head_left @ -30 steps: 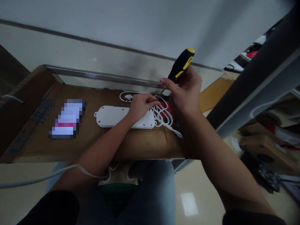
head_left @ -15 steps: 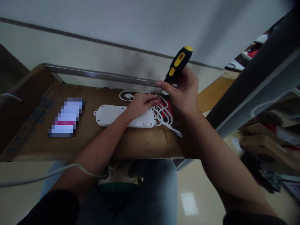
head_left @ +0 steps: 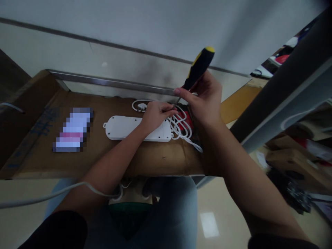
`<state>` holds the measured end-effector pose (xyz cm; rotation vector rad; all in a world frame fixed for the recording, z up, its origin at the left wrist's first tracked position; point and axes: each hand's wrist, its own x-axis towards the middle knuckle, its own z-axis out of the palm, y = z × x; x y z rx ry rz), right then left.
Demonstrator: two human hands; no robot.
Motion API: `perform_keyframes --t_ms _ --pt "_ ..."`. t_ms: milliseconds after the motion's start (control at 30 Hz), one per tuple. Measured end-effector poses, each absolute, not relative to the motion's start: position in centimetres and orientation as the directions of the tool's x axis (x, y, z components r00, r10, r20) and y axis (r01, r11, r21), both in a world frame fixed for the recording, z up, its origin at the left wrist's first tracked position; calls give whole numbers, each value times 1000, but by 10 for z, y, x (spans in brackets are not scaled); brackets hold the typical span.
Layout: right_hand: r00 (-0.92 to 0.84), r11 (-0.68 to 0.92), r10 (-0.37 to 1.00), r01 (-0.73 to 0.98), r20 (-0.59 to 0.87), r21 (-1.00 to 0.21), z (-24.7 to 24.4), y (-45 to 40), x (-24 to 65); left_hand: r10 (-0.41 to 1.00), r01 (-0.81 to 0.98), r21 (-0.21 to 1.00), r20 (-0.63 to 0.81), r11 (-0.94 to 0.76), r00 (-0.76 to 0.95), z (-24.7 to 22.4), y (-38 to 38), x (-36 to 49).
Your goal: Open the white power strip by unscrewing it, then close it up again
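My right hand point(head_left: 207, 98) is closed round a screwdriver point(head_left: 199, 67) with a black and yellow handle, its shaft slanting down to the left. At the tip of the shaft, the fingers of my left hand point(head_left: 158, 116) are pinched together. Whether a small part sits between those fingertips is hidden. Under my left hand and wrist lies a white power strip point(head_left: 121, 126), its flat back with small screw holes facing up. A white cord point(head_left: 181, 121) is looped at its right end, and a plug point(head_left: 141, 107) rests behind it.
A phone point(head_left: 74, 129) with a blurred screen lies left on the cardboard-covered bench point(head_left: 103, 162). A tiny screw-like piece point(head_left: 163, 158) is near the front edge. Red material point(head_left: 184, 121) shows under the cord. A grey post point(head_left: 280, 83) stands right; cardboard boxes point(head_left: 298, 166) lie beyond.
The screwdriver has turned in my right hand: its yellow patches now face left instead of toward me. The handle end is slightly higher. My left hand has barely moved, and the power strip lies still.
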<state>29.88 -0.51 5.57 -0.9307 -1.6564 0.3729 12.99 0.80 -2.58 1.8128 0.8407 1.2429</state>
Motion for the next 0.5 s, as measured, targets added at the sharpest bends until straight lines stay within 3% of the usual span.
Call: perform_keyframes --t_ms 100,333,500 --pt "-29 615 758 364 652 -699 58 -6 298 855 82 884 415 -459 312 -24 7 130" --pt "-209 547 833 176 511 -819 66 -14 300 787 34 872 423 -488 450 -17 7 122" --pt "-122 626 777 262 618 -735 57 -8 300 797 76 861 428 -504 426 -14 7 122"
